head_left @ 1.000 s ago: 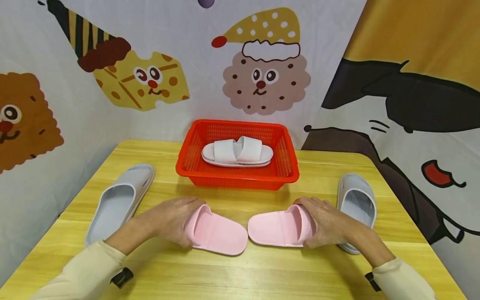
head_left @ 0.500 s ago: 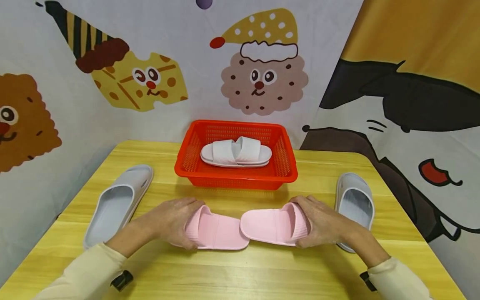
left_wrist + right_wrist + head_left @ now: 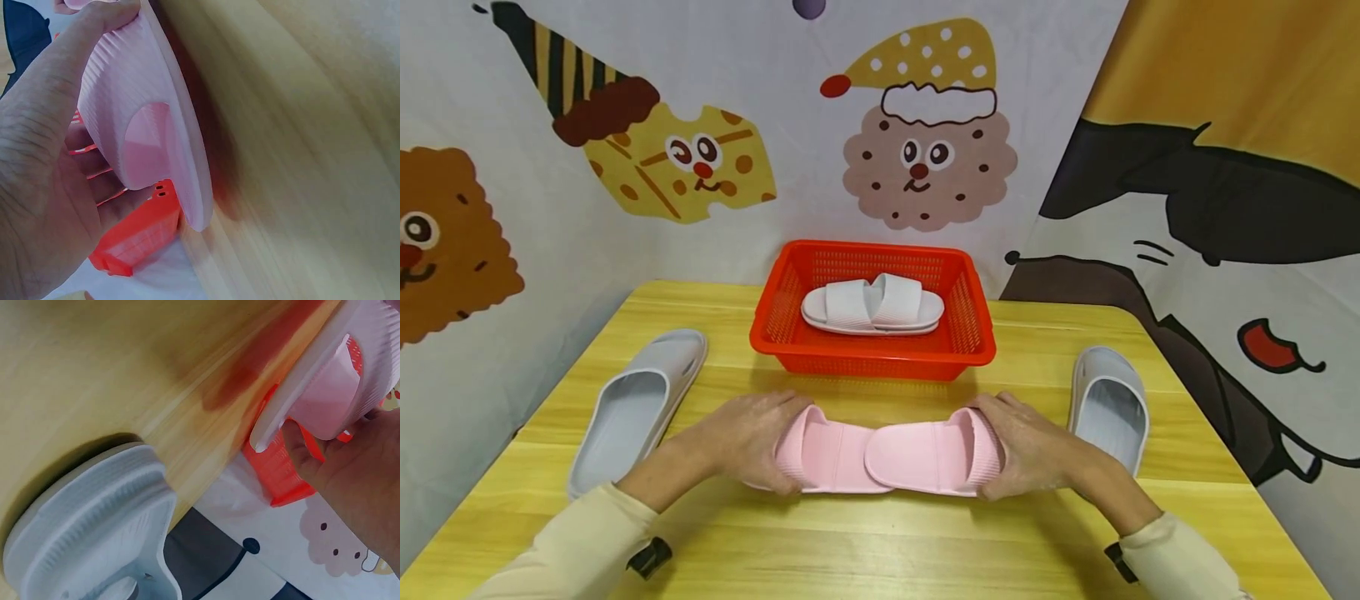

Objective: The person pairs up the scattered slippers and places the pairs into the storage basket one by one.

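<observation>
**Gripping two pink slippers, heels overlapped**

Holding the left pink slipper (image 3: pixel 820 454) by its ribbed strap end with the left hand (image 3: pixel 747 442), fingers curled over the strap and thumb at the near edge. Seen from the left wrist as the same pink slipper (image 3: pixel 140 119) pinched at its strap, fingertips (image 3: pixel 109 12) hooked over the top edge, sole lying along the wooden table (image 3: pixel 880 542). Gripping the right pink slipper (image 3: pixel 932 454) likewise with the right hand (image 3: pixel 1033 450), fingers wrapped round the strap end; in the right wrist view shown as a pale sole edge (image 3: pixel 312 394) just above the palm (image 3: pixel 359 481). Between the two hands, heel of the right slipper lying over the heel of the left one, touching, both low on the tabletop.

Beyond the fingertips of both hands, near but apart: a red basket (image 3: pixel 872 358) with a pair of white slippers (image 3: pixel 872 304) lying inside. Just outside the right hand, a grey slipper (image 3: pixel 1108 408) flat on the table, close to the wrist. Well outside the left hand, a second grey slipper (image 3: pixel 636 404), lying at a slant beside the left forearm.
</observation>
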`<state>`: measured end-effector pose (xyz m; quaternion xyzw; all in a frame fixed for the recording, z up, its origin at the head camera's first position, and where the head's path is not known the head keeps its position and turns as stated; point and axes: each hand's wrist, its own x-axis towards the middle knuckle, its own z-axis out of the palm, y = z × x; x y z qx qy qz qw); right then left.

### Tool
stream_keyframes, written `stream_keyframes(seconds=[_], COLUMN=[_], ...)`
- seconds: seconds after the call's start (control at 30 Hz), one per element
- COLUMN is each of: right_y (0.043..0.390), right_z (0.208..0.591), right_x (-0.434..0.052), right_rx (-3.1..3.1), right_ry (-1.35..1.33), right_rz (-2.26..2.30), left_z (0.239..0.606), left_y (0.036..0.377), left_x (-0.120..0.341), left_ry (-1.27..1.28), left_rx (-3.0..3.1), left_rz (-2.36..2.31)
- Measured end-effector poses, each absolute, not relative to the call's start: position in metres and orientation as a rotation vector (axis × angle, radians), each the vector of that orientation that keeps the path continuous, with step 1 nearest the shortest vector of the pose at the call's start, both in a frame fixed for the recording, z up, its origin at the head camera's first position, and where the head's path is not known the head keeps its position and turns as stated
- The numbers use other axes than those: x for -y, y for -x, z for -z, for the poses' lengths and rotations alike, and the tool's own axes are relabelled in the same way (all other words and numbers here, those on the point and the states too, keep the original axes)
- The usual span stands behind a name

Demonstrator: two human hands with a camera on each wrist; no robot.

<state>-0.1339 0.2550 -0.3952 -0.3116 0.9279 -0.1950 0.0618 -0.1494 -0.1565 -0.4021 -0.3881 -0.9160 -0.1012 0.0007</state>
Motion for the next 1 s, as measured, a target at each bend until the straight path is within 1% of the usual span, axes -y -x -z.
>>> stream_keyframes(seconds=[1.0], right_y=[0.128], right_z=[0.393], right_x=[-0.236], right_rx=[-2.816], right_ry=[0.941], right_rz=[0.608], left_z=[0.402], left_y=[0.142], left_x=[0.138], left_ry=[1.235], left_rx=[2.78], left_rz=[0.23])
